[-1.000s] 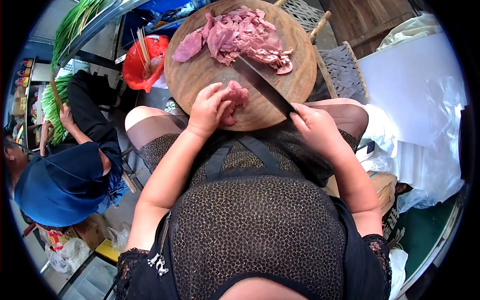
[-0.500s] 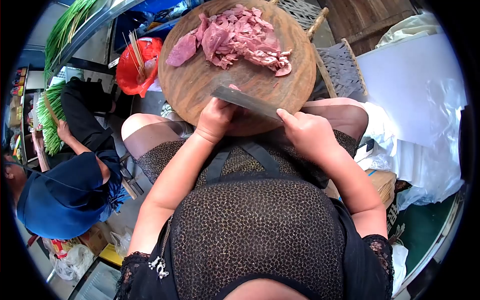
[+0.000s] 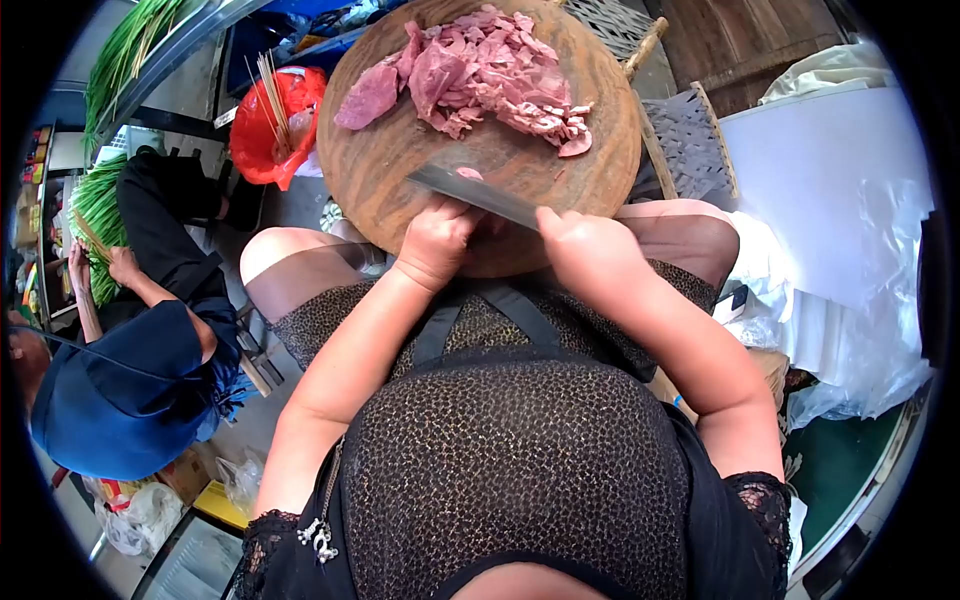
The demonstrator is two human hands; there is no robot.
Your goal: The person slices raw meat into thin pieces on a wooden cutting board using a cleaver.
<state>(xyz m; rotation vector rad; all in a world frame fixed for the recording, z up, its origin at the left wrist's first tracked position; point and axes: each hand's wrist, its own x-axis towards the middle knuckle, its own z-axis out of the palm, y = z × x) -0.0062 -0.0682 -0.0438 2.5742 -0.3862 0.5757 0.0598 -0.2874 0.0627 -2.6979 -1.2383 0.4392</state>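
Observation:
My right hand (image 3: pixel 588 245) is closed round the handle end of a cleaver (image 3: pixel 478 195). Its broad dark blade slants over the near part of a round wooden chopping board (image 3: pixel 370 195). My left hand (image 3: pixel 437 240) is curled at the near side of the blade, its fingertips pressed on a piece of meat (image 3: pixel 488 226) that is mostly hidden. A small pink slice (image 3: pixel 469 173) shows just beyond the blade. Farther back on the board lies a heap of sliced raw meat (image 3: pixel 490 75), with a larger chunk (image 3: pixel 368 98) at its left.
A red bag-lined bucket (image 3: pixel 250 135) with thin sticks stands left of the board. Farther left, a co-worker in blue (image 3: pixel 120 390) handles long green stalks (image 3: pixel 97 205). A woven chair (image 3: pixel 690 140) and a white sheet-covered surface (image 3: pixel 810 180) lie to the right.
My right hand and the cleaver have shifted slightly left and the blade has moved a little. My left hand stays close to it. The co-worker's hands have moved on the stalks.

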